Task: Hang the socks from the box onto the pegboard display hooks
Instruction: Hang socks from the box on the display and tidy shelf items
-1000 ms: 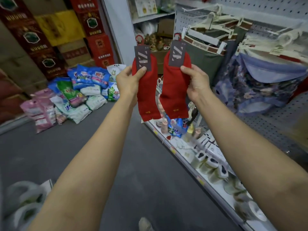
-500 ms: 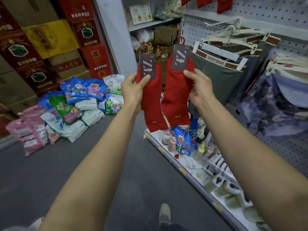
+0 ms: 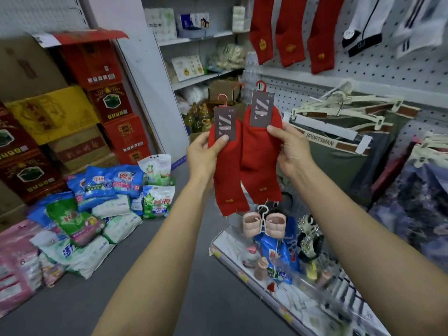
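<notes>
Stacked red and yellow cartons [image 3: 80, 110] stand at the left wall. Detergent bags [image 3: 114, 197] lie heaped on the grey floor [image 3: 198, 299] before them. Olive shorts on white hangers [image 3: 344, 151] hang at right, above a cluttered low shelf [image 3: 244, 270].

- The shop stood under even, cool light from overhead; nothing was harsh and nothing sat in deep shade.
- The grey floor [image 3: 213, 299] carried only faint, soft shadows below the forearms.
- The pegboard [image 3: 378, 66] read bright and slightly washed out toward the upper right.
- The red socks [image 3: 252, 166] held between the left hand [image 3: 203, 156] and right hand [image 3: 293, 151] were the sharpest things, their grey tags legible as stripes.
- The low shelf [image 3: 278, 301] at lower right smeared with motion blur, as did the white socks [image 3: 368, 23] at the top corner.
- The wide lens bowed the stacked cartons [image 3: 48, 122] and stretched the forearms at the frame's edges.
</notes>
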Demonstrator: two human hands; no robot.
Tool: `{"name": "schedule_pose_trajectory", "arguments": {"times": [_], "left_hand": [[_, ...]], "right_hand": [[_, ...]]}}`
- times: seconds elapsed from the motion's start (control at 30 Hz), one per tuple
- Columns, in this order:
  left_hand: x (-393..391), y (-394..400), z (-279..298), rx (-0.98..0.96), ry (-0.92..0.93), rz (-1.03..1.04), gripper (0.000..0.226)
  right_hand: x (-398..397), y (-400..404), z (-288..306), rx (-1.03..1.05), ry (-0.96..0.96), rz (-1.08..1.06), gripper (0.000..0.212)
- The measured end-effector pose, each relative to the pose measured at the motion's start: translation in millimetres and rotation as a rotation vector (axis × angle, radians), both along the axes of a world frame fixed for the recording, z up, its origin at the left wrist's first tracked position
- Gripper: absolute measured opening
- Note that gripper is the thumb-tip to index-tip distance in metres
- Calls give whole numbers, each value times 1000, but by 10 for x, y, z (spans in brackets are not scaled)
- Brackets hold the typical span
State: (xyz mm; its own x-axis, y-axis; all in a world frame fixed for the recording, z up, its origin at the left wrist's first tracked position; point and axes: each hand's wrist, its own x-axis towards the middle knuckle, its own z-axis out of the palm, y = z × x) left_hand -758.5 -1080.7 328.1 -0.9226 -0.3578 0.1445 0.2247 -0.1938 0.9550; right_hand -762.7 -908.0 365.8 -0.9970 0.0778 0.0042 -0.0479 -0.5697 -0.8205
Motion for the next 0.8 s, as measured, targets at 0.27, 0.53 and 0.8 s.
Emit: {"name": "schedule_pose_trajectory", "arguments": {"times": [0.27, 0.53, 0.8], "left_hand": [[-835, -348, 208, 6, 23, -191, 28], [-1578, -623, 340, -6, 62, -340, 22], [-2187, -226, 657, 24, 154, -444, 21]], "right_hand": [[-651, -419, 107, -23, 48, -168, 18], [-1049, -777, 133, -16, 63, -323, 19], [-1493, -532, 494, 15, 133, -458, 16]]}}
